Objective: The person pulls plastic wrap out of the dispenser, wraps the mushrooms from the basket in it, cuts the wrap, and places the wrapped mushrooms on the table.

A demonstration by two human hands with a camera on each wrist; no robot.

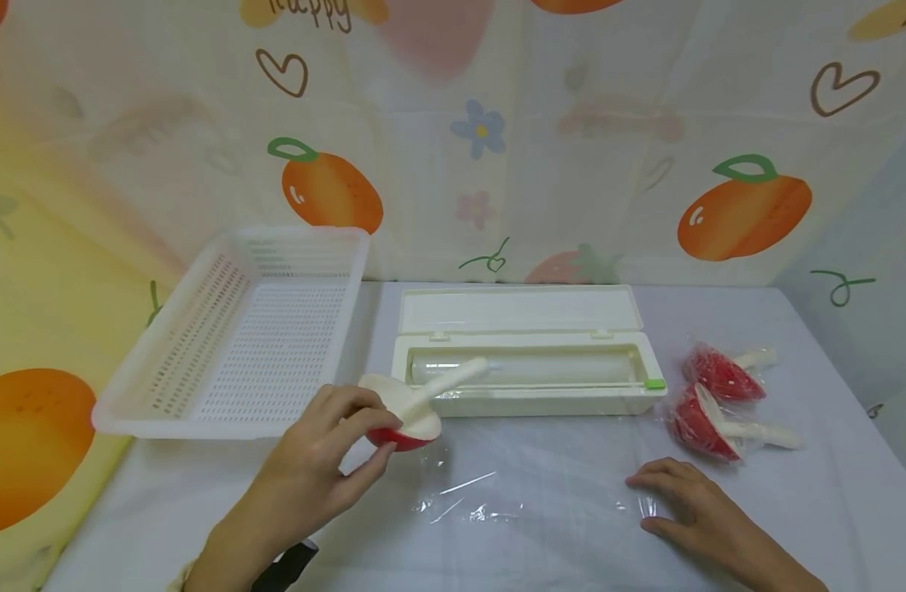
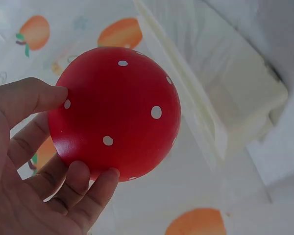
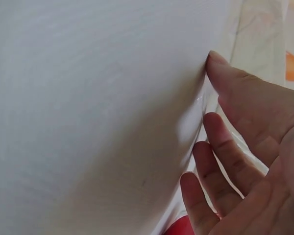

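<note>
While left hand (image 1: 316, 460) fingers (image 2: 95, 193) cup toy mushroom (image 1: 407, 411), cap downward

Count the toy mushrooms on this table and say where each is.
3. One bare mushroom is held in the left hand; two wrapped mushrooms lie right of the wrap dispenser. None seems hidden.

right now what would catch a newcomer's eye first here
The red white-dotted toy mushroom gripped in the left hand, front left of the open cream plastic wrap dispenser box. The right hand lies flat on the clear film sheet; two film-wrapped red mushrooms sit right of the box.
</note>
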